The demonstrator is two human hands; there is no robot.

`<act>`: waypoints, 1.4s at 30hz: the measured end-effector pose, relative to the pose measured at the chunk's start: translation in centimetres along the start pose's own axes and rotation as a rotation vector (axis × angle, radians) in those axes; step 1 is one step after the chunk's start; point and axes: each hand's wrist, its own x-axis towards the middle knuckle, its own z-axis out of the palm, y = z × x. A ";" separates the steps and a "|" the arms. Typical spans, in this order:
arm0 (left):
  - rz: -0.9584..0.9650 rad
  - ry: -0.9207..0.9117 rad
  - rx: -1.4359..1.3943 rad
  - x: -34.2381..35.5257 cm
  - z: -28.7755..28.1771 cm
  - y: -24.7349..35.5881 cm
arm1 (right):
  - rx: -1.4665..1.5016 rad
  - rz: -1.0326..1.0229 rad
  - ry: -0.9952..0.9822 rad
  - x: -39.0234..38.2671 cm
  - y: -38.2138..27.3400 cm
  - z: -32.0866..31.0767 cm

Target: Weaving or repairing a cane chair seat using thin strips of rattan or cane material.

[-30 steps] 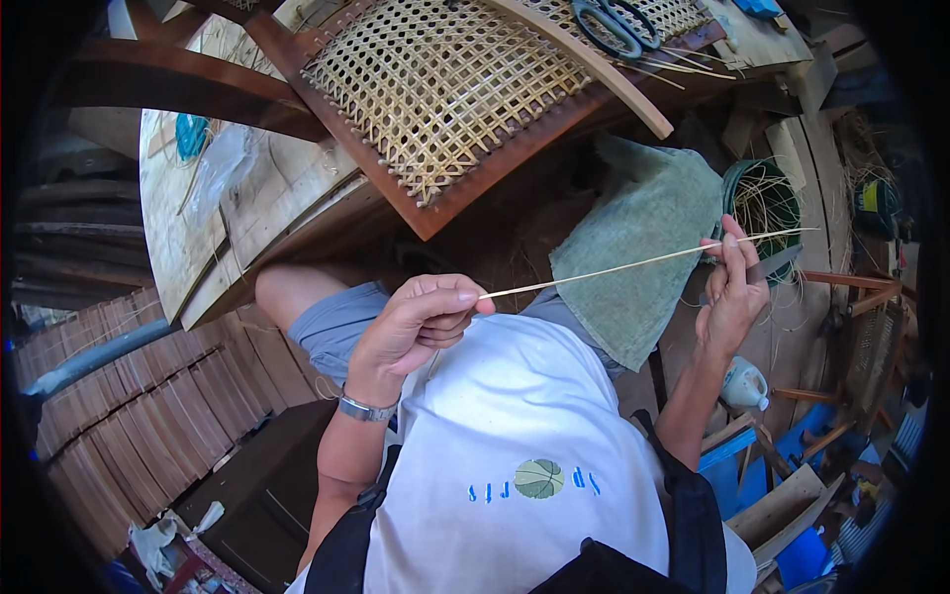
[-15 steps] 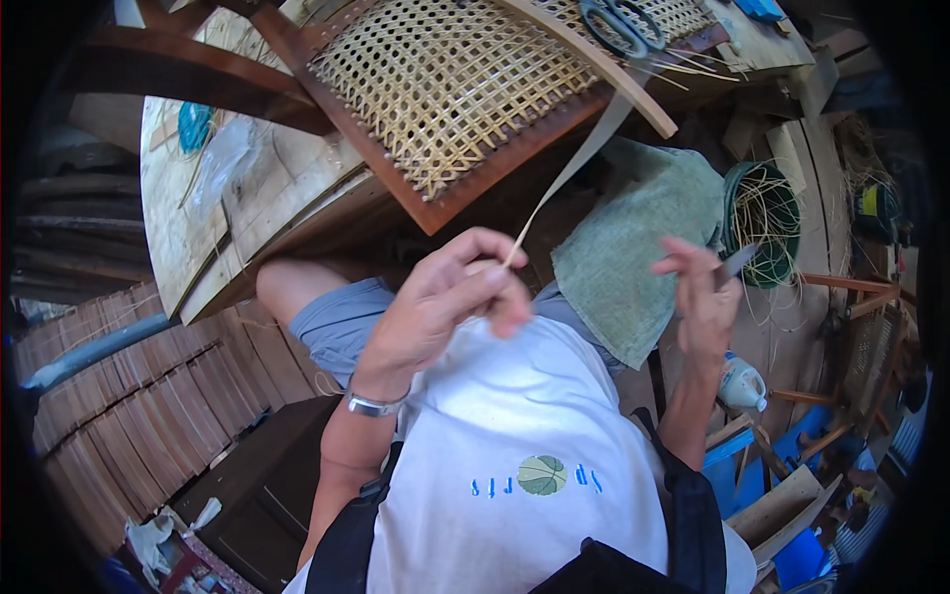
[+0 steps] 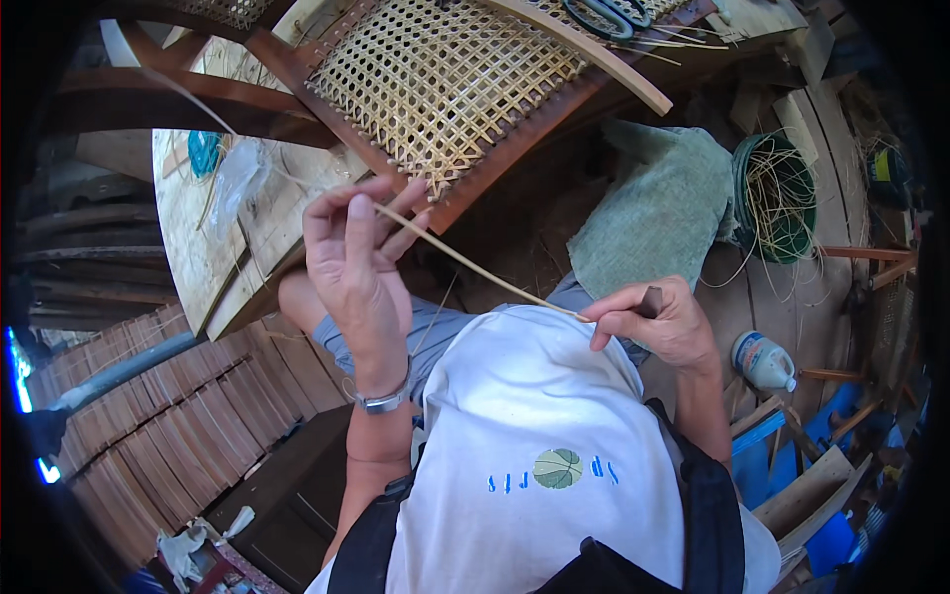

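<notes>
A long pale cane strand (image 3: 475, 269) stretches between my two hands, and its far part runs on past the left hand toward the upper left. My left hand (image 3: 358, 272) is raised near the chair's front corner, with the strand between thumb and fingers and the other fingers loosely spread. Over my lap, my right hand (image 3: 665, 322) pinches the strand's near end. It also grips a tool whose dark brown end (image 3: 651, 302) sticks up from the fist; the rest of the tool is hidden. Beyond the hands lies a chair seat of woven cane (image 3: 445, 84) in a brown wooden frame (image 3: 500, 170).
A wooden strip (image 3: 594, 59) and scissors (image 3: 606, 18) lie on the seat. At the right stand a green bucket (image 3: 742, 203) of cane strands and a white bottle (image 3: 762, 361). A green cloth (image 3: 648, 203) covers my right knee. A plastic bag (image 3: 237, 178) rests on the worktable (image 3: 183, 262).
My left hand has moved left and up along the strand. My right hand has come inward and now pinches the strand's end. The strand has swung from the seat's right side toward the upper left.
</notes>
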 end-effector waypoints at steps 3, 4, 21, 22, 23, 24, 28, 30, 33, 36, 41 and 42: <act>-0.044 0.072 0.049 -1.2 -0.8 0.0 | -0.045 -0.043 -0.002 0.0 0.4 -0.9; -0.086 0.099 0.071 -1.5 -1.0 0.0 | -0.039 -0.048 -0.007 0.2 0.5 -0.6; -0.238 0.092 0.021 -1.0 -2.9 -3.0 | -0.287 0.012 0.181 1.7 2.6 0.0; -0.253 0.102 0.006 -1.0 -3.2 -3.1 | -0.282 0.009 0.185 1.5 2.2 0.1; -0.254 0.096 0.010 -1.0 -3.3 -3.2 | -0.296 0.039 0.144 1.3 1.3 0.3; -0.259 0.102 0.016 -1.1 -3.4 -3.3 | -0.310 0.069 0.101 1.2 0.9 0.5; -0.262 0.107 0.006 -1.2 -3.4 -3.4 | -0.075 0.132 -0.056 1.1 1.0 0.8; -0.260 0.106 0.010 -1.3 -3.5 -3.6 | -0.060 0.115 -0.043 1.2 1.2 1.0; -0.265 0.107 0.019 -1.3 -3.5 -3.9 | -0.035 0.099 -0.039 1.1 1.2 1.0; -0.267 0.110 0.023 -1.3 -3.4 -4.1 | -0.020 0.098 -0.055 1.1 1.4 0.7; -0.260 0.118 0.027 -1.5 -3.4 -4.2 | -0.038 0.059 -0.045 1.1 1.6 0.9; -0.255 0.114 0.042 -1.7 -3.1 -4.1 | -0.186 0.107 0.041 1.1 1.2 1.1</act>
